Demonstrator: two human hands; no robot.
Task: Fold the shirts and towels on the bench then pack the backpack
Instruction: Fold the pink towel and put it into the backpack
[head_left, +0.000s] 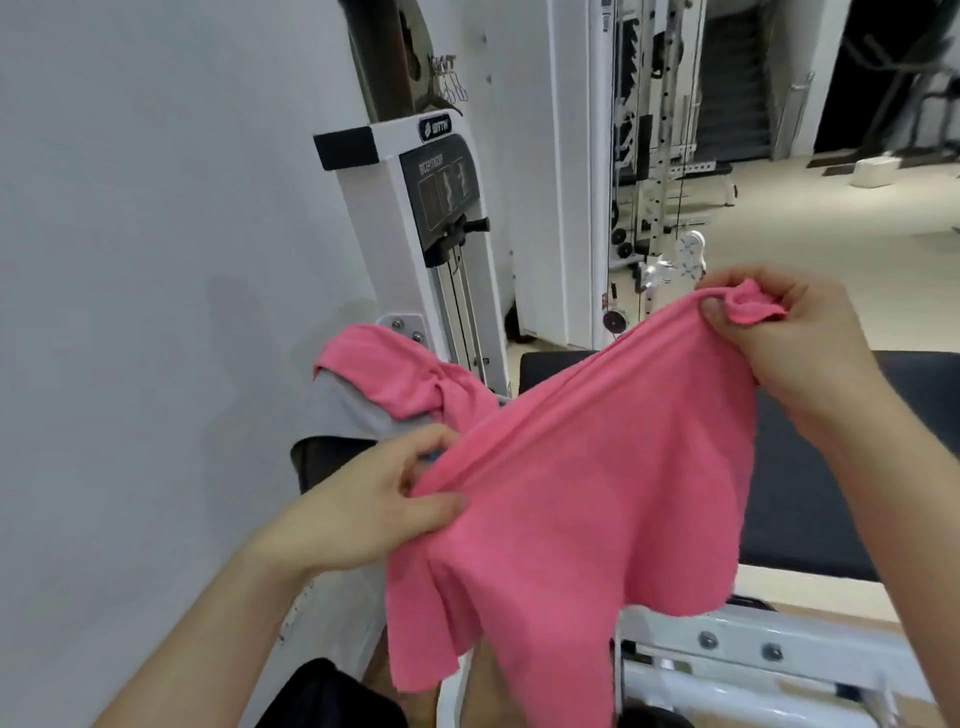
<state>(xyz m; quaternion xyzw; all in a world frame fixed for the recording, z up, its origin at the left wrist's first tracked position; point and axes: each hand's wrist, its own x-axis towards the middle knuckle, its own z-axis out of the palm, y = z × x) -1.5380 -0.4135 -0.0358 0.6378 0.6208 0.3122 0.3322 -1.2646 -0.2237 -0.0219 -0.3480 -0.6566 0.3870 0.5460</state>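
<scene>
L hand (363, 514) & R hand (779, 338) each pinch pink towel (597, 467) edge, held up; machine label (435, 126) unreadable.

White weight machine (415, 218) upright behind the black tabletop (831, 441), wall (130, 312) close on its left, heap of pink and grey cloth (395, 374) at its foot, pink towel (597, 467) stretched across in front of it, bare tabletop open to its right, open floor (831, 218) farther right.

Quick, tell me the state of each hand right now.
Left hand: closed, pinching the pink towel at its lower edge.
Right hand: closed, pinching the same towel at its raised corner.
</scene>
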